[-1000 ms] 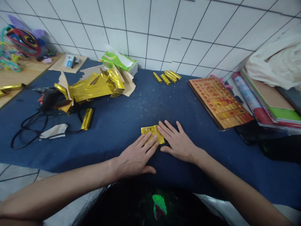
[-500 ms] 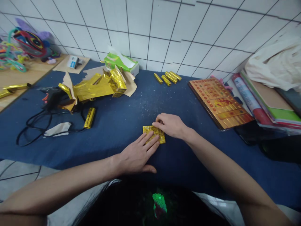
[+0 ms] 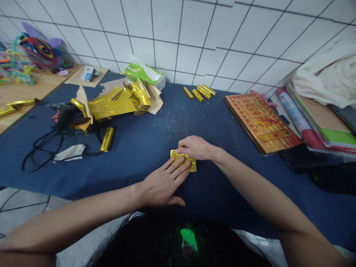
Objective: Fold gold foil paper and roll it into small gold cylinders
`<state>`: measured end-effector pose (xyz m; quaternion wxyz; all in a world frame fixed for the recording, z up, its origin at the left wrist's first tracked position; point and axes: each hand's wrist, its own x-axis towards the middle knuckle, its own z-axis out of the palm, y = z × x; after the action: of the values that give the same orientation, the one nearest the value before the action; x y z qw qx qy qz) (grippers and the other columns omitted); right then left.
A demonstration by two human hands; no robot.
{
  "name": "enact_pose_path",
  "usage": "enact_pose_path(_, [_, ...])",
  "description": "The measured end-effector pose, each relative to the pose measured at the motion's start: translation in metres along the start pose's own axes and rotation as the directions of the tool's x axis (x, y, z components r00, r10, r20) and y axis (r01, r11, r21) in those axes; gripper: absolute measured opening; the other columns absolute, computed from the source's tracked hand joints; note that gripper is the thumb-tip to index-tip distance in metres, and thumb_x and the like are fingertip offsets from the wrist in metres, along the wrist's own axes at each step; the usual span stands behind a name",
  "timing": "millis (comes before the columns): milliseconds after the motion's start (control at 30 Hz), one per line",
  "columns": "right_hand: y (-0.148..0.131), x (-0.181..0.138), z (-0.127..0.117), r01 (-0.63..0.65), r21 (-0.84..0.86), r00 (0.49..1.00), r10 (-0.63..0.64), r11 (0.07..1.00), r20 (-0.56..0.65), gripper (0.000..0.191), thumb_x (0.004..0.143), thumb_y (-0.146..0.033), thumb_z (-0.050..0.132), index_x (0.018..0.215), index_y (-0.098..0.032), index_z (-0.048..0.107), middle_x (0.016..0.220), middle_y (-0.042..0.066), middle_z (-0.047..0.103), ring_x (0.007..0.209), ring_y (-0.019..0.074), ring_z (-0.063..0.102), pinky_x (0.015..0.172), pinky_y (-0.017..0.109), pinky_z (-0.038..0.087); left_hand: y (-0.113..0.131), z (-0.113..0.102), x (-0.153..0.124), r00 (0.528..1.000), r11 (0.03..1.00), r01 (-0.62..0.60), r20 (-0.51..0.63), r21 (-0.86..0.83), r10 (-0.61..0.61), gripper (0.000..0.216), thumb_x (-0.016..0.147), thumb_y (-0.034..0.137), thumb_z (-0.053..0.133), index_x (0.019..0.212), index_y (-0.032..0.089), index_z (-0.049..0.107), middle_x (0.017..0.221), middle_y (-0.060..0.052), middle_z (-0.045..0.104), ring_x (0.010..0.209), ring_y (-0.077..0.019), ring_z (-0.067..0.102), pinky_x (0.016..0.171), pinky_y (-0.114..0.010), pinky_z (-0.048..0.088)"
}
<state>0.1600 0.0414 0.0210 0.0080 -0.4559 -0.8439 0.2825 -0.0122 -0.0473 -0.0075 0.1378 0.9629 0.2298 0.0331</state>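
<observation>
A small folded gold foil paper (image 3: 188,162) lies on the blue cloth table (image 3: 144,144) just in front of me. My left hand (image 3: 164,183) lies flat with its fingertips pressing on the paper's near left part. My right hand (image 3: 194,147) is curled over the paper's far edge, fingers pinching that edge. Most of the paper is covered by the two hands.
A heap of gold foil sheets (image 3: 114,102) and a green tissue box (image 3: 143,74) lie at the back left. One gold roll (image 3: 107,139) rests by a black cable (image 3: 41,148). Several gold rolls (image 3: 198,92) sit by the wall. A printed orange stack (image 3: 263,122) and books (image 3: 314,118) lie right.
My right hand went from lying flat beside the paper to curling over its far edge and sliding left along it. The left hand stayed pressing on the paper.
</observation>
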Motion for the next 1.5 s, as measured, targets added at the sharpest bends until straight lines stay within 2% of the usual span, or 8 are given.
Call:
enact_pose_path(167, [0.01,-0.01,0.003,0.012,0.291,0.985,0.038,0.957,-0.166,0.023,0.079,-0.027,0.05,0.06,-0.016,0.056,0.054,-0.003,0.051,0.052,0.0078,0.043,0.05,0.021,0.029,-0.002,-0.006,-0.005,0.995,0.99,-0.033,-0.094,-0.135,0.021,0.074,0.079,0.06,0.043,0.13,0.008,0.033,0.144,-0.02,0.022,0.135,-0.0299,0.013,0.109,-0.047,0.015])
enact_pose_path(267, [0.012,-0.022,0.004,0.044,0.498,0.928,0.149,0.866,-0.34,0.026,0.08,-0.033,0.05,0.062,-0.016,0.055,0.053,-0.004,0.048,0.049,0.0074,0.041,0.047,0.021,0.031,-0.007,-0.016,-0.006,0.908,0.921,0.084,-0.352,-0.381,-0.229,0.056,0.078,0.049,0.054,0.118,0.011,0.042,0.138,-0.022,0.032,0.13,-0.0298,0.028,0.104,-0.047,0.028])
enact_pose_path(367, [0.006,-0.034,0.007,0.107,0.58,0.819,0.259,0.808,-0.512,0.026,0.08,-0.036,0.052,0.064,-0.016,0.055,0.055,-0.004,0.05,0.049,0.0077,0.042,0.046,0.021,0.033,-0.012,-0.029,0.006,0.668,0.607,0.187,-0.353,-0.772,-0.655,0.047,0.076,0.041,0.059,0.112,0.016,0.043,0.116,-0.015,0.053,0.107,-0.0244,0.053,0.089,-0.043,0.043])
enact_pose_path(467, [-0.004,-0.043,0.012,0.15,0.553,0.668,0.328,0.819,-0.668,0.024,0.081,-0.034,0.052,0.065,-0.017,0.056,0.054,-0.004,0.049,0.049,0.0078,0.042,0.047,0.021,0.034,-0.01,-0.039,0.031,0.67,0.189,0.066,-0.097,-0.98,-0.736,0.038,0.074,0.046,0.059,0.093,0.015,0.048,0.082,-0.005,0.059,0.071,-0.0162,0.059,0.063,-0.032,0.05])
enact_pose_path(567, [-0.007,-0.046,0.015,0.142,0.541,0.543,0.392,0.829,-0.743,0.024,0.082,-0.035,0.051,0.067,-0.017,0.056,0.056,-0.004,0.051,0.051,0.0086,0.043,0.048,0.022,0.035,-0.003,-0.042,0.056,0.623,-0.022,-0.046,-0.012,-0.999,-0.782,0.034,0.072,0.046,0.06,0.076,0.015,0.046,0.07,0.0,0.054,0.061,-0.0107,0.054,0.054,-0.023,0.046])
enact_pose_path(800, [-0.003,-0.041,0.013,0.07,0.49,0.367,0.434,0.869,-0.822,0.023,0.084,-0.035,0.045,0.069,-0.019,0.05,0.06,-0.003,0.05,0.056,0.0106,0.045,0.053,0.024,0.037,0.001,-0.028,0.087,0.496,0.193,-0.105,-0.22,-0.975,-0.84,0.034,0.082,0.051,0.046,0.089,0.018,0.041,0.076,0.0,0.054,0.057,-0.0092,0.053,0.044,-0.019,0.041])
enact_pose_path(1100, [-0.008,-0.039,0.024,0.121,0.565,0.407,0.478,0.816,-0.778,0.02,0.084,-0.038,0.044,0.077,-0.02,0.048,0.064,-0.002,0.051,0.057,0.0112,0.046,0.053,0.025,0.038,-0.013,-0.027,0.093,0.371,0.538,0.046,-0.486,-0.841,-0.791,0.016,0.088,0.031,0.041,0.078,0.019,0.039,0.067,0.002,0.051,0.056,-0.0087,0.05,0.05,-0.02,0.04])
enact_pose_path(1500, [-0.01,-0.042,0.03,0.203,0.611,0.484,0.464,0.766,-0.742,0.02,0.086,-0.036,0.041,0.079,-0.019,0.049,0.065,-0.002,0.051,0.056,0.011,0.046,0.051,0.024,0.038,-0.008,-0.033,0.088,0.362,0.482,-0.15,-0.502,-0.863,-0.785,0.033,0.087,0.048,0.039,0.075,0.018,0.044,0.065,0.001,0.05,0.055,-0.0084,0.048,0.049,-0.02,0.041])
